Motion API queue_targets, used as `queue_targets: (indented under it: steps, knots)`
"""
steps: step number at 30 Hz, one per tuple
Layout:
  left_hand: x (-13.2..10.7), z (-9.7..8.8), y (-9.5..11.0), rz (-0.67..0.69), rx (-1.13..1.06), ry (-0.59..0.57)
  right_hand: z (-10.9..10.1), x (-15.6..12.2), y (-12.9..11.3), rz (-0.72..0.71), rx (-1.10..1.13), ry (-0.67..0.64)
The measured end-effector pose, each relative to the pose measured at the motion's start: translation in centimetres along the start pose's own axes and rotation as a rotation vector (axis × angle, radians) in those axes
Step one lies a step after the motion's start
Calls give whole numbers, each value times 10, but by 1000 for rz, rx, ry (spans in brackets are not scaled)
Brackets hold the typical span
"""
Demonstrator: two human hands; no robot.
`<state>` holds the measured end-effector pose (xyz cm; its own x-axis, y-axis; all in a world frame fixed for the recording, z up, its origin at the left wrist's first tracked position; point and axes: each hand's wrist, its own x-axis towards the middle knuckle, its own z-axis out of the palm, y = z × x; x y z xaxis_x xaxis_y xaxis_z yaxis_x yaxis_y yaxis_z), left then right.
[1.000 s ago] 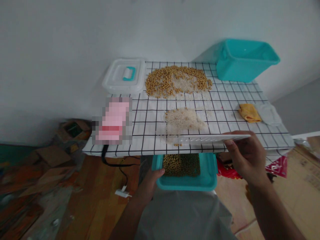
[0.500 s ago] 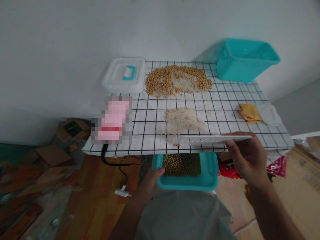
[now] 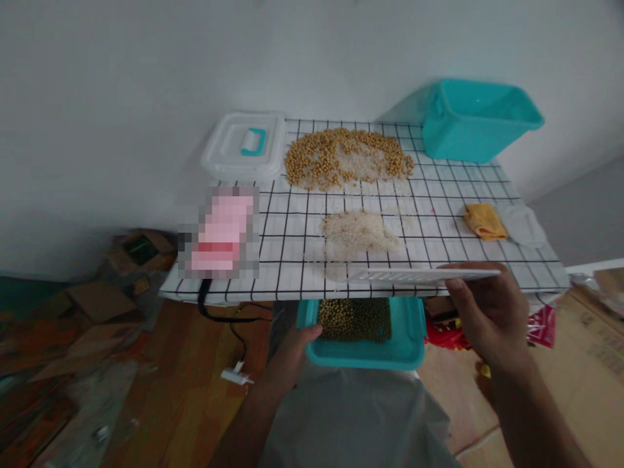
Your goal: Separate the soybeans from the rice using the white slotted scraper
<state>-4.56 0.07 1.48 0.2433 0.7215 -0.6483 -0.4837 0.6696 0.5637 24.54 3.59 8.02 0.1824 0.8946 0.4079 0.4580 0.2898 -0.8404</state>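
My left hand [image 3: 294, 350] grips the left side of a teal bin [image 3: 368, 359], thumb over the rim, just below the table's front edge. Inside the bin lie yellow beans [image 3: 355, 318], partly in shadow. My right hand [image 3: 490, 318] holds a flat white slotted board [image 3: 404, 277] by its right end, seen almost edge-on above the front of the table. Just beyond the board is a pile of rice [image 3: 361, 234] with a few beans in it. Farther back spreads a larger heap of yellow beans [image 3: 316, 159] mixed with rice.
A clear lidded box [image 3: 224, 146] and a blurred pink item [image 3: 224, 227] sit on the left of the checked tablecloth [image 3: 287, 260]. At the right are another teal bin [image 3: 480, 130], a folded yellow cloth [image 3: 485, 221] and a white cloth [image 3: 524, 224]. Cardboard boxes [image 3: 102, 289] stand on the floor.
My right hand and the slotted board have shifted slightly right. The few beans near the table's front edge are no longer visible there. My left hand stays on the bin.
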Motion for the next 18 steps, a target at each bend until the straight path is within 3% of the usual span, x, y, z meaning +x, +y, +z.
queue_targets:
  steps: [3,9,18]
  knots:
    - [-1,1,0,-9,-27,3,-1,-3,-3,15,27,-1]
    - [-1,0,0,-34,-37,-30,6,-6,-9,28,80,-133]
    - [-6,3,1,-57,-81,23,27,14,-7,49,2,16]
